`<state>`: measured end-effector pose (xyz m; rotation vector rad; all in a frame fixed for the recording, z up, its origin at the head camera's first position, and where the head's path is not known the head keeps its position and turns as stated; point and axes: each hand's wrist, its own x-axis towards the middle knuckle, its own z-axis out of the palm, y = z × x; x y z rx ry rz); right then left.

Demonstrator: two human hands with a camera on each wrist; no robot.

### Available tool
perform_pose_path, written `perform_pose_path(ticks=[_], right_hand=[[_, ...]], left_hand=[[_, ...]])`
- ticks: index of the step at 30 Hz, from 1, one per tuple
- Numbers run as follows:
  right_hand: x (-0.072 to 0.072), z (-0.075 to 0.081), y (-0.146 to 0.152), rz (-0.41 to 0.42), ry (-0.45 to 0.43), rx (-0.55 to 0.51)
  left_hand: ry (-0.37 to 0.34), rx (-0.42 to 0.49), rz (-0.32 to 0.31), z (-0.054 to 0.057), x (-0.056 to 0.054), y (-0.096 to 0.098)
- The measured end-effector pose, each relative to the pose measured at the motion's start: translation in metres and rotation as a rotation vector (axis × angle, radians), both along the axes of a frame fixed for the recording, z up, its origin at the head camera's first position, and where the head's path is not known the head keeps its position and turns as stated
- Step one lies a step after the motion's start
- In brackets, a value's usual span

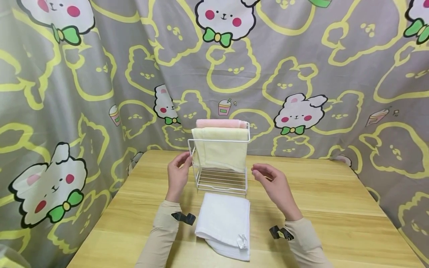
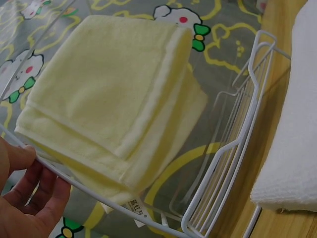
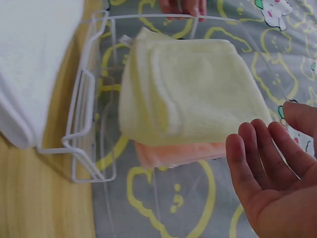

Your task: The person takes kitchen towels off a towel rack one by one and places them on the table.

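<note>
A white wire rack (image 1: 222, 140) stands on the table with a folded pale yellow towel (image 1: 222, 150) draped over a front bar. Behind it hangs a pink towel (image 1: 219, 123). My left hand (image 1: 178, 173) pinches the rack's left side wire between thumb and fingers (image 2: 52, 196). Beside the rack's right side, apart from it, my right hand (image 1: 273, 184) is held with loosely bent fingers (image 3: 257, 153) and nothing in them. A folded white towel (image 1: 224, 223) lies flat in front of the rack, between my forearms.
The wooden table (image 1: 335, 208) reaches out on both sides of the rack. A grey curtain (image 1: 234, 74) with cartoon animals hangs behind and at the sides. A small whitish label (image 1: 242, 241) shows on the white towel's near corner.
</note>
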<state>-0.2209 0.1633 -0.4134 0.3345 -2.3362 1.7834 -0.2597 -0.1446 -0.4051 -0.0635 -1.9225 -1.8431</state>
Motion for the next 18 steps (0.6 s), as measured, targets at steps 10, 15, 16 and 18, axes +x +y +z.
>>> perform_pose_path(ticks=[10, 15, 16, 18], right_hand=[[-0.003, 0.033, 0.015, -0.046, 0.068, -0.002], [-0.007, 0.046, 0.019, -0.057, 0.123, 0.020], [-0.008, 0.048, 0.019, -0.055, 0.131, 0.024], [-0.011, 0.053, 0.017, -0.055, 0.145, 0.031]], left_hand=[[0.007, 0.040, -0.010, -0.029, -0.022, -0.004], [0.011, 0.043, -0.010, -0.028, -0.022, -0.004], [0.014, 0.046, -0.008, -0.027, -0.021, -0.005], [0.014, 0.051, -0.007, -0.026, -0.020, -0.006]])
